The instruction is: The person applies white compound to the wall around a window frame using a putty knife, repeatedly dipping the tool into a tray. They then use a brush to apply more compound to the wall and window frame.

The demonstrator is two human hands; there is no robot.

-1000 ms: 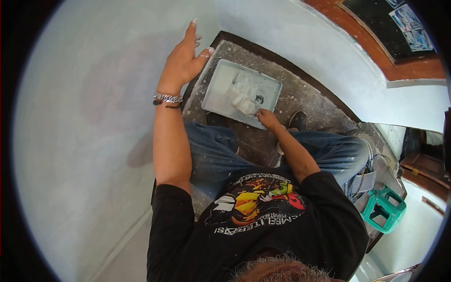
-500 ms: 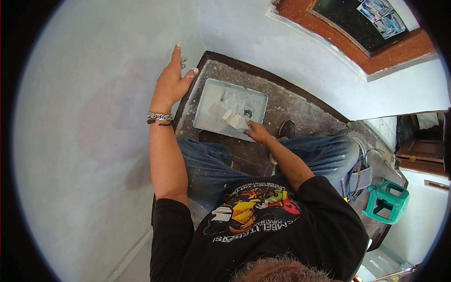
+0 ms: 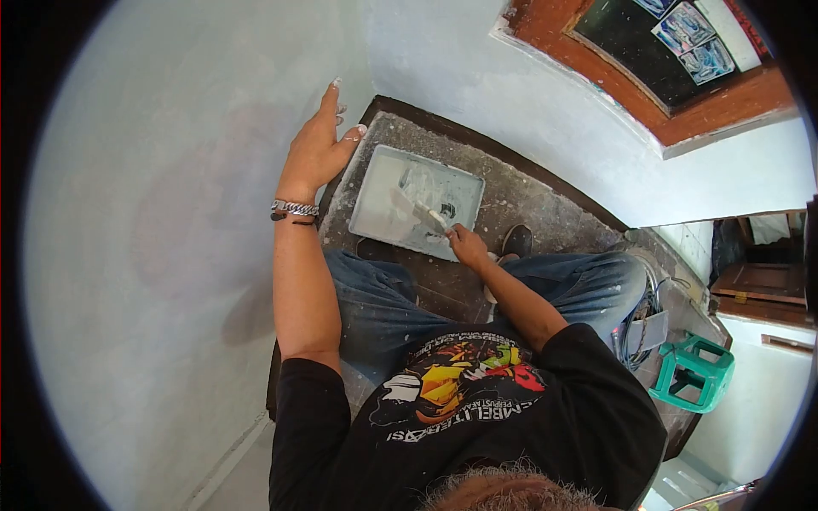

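My left hand (image 3: 317,153) is raised beside the pale wall (image 3: 170,196), its index finger and thumb stretched apart and whitish paste on the fingertips. It holds nothing. My right hand (image 3: 467,247) is closed round the handle of a putty knife (image 3: 416,207), at the near right rim of a grey tray (image 3: 354,223). The knife's blade points left over the tray, seen almost edge-on. Whitish paste (image 3: 388,192) covers much of the tray's left part, and a dark patch shows near the knife's handle.
The tray lies on a paint-spattered floor (image 3: 537,192) in the corner of two walls. At the right stand a green plastic stool (image 3: 697,371) and a bundle of cables (image 3: 635,336). A brown wooden frame (image 3: 571,51) is set in the far wall.
The putty knife has turned in my right hand, so its broad face no longer shows and the blade looks narrow. My left hand has shifted only slightly to the right.
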